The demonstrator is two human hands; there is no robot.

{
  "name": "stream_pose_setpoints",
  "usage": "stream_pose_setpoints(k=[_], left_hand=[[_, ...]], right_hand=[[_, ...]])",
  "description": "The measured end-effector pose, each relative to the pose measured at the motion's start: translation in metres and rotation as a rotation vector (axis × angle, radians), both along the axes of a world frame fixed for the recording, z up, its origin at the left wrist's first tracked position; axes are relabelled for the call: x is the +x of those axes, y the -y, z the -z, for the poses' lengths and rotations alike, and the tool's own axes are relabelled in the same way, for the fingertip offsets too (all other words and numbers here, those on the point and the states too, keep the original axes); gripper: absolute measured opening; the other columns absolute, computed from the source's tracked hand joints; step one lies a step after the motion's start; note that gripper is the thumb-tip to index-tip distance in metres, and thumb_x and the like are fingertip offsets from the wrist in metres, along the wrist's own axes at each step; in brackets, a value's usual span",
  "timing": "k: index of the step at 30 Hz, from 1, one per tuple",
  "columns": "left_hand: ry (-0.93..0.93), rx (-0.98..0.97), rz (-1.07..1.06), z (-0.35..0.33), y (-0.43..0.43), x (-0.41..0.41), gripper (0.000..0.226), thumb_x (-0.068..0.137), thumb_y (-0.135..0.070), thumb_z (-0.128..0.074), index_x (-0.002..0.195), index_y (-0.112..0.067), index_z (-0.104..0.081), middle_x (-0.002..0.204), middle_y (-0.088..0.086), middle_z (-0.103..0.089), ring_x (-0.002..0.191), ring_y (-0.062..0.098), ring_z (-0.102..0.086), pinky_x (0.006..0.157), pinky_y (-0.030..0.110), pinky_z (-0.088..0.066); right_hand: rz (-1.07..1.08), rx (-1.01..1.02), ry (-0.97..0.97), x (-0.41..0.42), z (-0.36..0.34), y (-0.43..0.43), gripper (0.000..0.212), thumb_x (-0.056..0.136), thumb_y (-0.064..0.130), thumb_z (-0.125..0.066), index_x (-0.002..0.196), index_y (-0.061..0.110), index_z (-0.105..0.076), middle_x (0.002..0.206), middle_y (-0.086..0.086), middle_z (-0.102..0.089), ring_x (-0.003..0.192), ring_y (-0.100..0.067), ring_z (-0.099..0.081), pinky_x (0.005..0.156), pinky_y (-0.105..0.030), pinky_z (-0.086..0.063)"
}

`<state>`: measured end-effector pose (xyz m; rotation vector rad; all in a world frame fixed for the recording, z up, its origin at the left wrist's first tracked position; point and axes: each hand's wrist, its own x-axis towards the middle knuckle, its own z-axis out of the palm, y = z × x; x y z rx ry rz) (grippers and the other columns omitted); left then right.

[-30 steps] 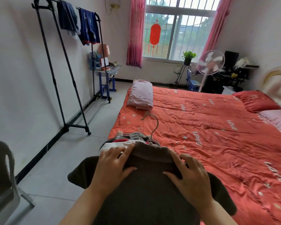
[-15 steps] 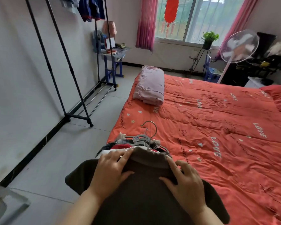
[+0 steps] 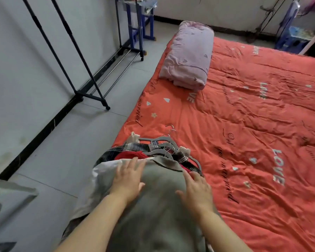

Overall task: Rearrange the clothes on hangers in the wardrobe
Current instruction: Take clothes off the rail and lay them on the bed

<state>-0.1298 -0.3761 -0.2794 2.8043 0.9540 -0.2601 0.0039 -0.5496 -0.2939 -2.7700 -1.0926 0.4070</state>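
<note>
Grey shirt (image 3: 161,180): left hand (image 3: 129,179) and right hand (image 3: 196,192), gripping earlier, now lie flat, unclenched.

The only readable writing is printed on the red bedspread (image 3: 244,124). 1 "LOVE" in pale capitals lies well to the right of the folded lilac quilt (image 3: 189,55) and nearer the camera. A 2nd lies just right of the quilt, and the letters "VE" show at the quilt's near edge. Dark script near the quilt's near left corner reads "married". The other script lines are too blurred to read.
</note>
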Motion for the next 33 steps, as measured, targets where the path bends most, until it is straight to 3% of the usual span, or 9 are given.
stream_pose_setpoints(k=[7, 13, 18, 22, 29, 33], left_hand=[[-0.130, -0.050, -0.041, 0.041, 0.011, -0.014, 0.069, 0.088, -0.047, -0.051, 0.146, -0.025, -0.018, 0.152, 0.002, -0.018, 0.139, 0.019, -0.016, 0.112, 0.036, -0.015], [-0.047, -0.035, -0.099, 0.017, 0.014, -0.038, 0.066, 0.089, -0.047, -0.049, 0.145, -0.025, -0.021, 0.151, 0.000, -0.021, 0.138, 0.016, -0.018, 0.112, 0.035, -0.015], [0.057, 0.037, -0.203, -0.031, 0.007, -0.088, 0.063, 0.089, -0.047, -0.048, 0.143, -0.025, -0.025, 0.146, -0.003, -0.027, 0.134, 0.017, -0.026, 0.110, 0.032, -0.018], [0.172, 0.102, -0.309, -0.077, 0.009, -0.159, 0.060, 0.087, -0.045, -0.050, 0.141, -0.026, -0.030, 0.138, -0.005, -0.038, 0.126, 0.016, -0.035, 0.105, 0.028, -0.023], [0.238, 0.235, -0.602, -0.146, 0.055, -0.352, 0.059, 0.089, -0.046, -0.049, 0.140, -0.022, -0.032, 0.139, -0.005, -0.038, 0.128, 0.015, -0.035, 0.107, 0.030, -0.024], [0.249, 0.277, -0.830, -0.186, 0.117, -0.480, 0.057, 0.075, -0.037, -0.072, 0.123, -0.012, -0.056, 0.122, 0.003, -0.057, 0.109, 0.025, -0.056, 0.091, 0.037, -0.044]], right_hand=[[-0.085, -0.053, -0.120, -0.014, 0.042, 0.011, 0.068, 0.084, 0.047, -0.056, 0.143, 0.030, -0.028, 0.139, 0.007, -0.036, 0.128, -0.017, -0.035, 0.107, -0.028, -0.025], [-0.205, 0.033, -0.092, -0.027, 0.015, -0.012, 0.064, 0.084, 0.044, -0.058, 0.141, 0.026, -0.035, 0.137, 0.004, -0.040, 0.125, -0.020, -0.039, 0.105, -0.028, -0.027], [-0.319, 0.083, -0.041, -0.062, -0.033, -0.048, 0.066, 0.086, 0.046, -0.053, 0.144, 0.028, -0.028, 0.140, 0.008, -0.036, 0.130, -0.016, -0.033, 0.107, -0.028, -0.023], [-0.446, 0.110, -0.012, -0.115, -0.075, -0.072, 0.066, 0.086, 0.048, -0.052, 0.144, 0.029, -0.026, 0.139, 0.007, -0.035, 0.131, -0.015, -0.031, 0.108, -0.028, -0.022], [-0.747, 0.186, 0.002, -0.273, -0.145, -0.090, 0.064, 0.087, 0.045, -0.054, 0.143, 0.030, -0.025, 0.138, 0.007, -0.036, 0.129, -0.015, -0.033, 0.106, -0.028, -0.025], [-0.957, 0.214, 0.005, -0.394, -0.176, -0.079, 0.066, 0.088, 0.048, -0.053, 0.144, 0.030, -0.023, 0.135, 0.008, -0.037, 0.122, -0.014, -0.038, 0.103, -0.027, -0.030]])
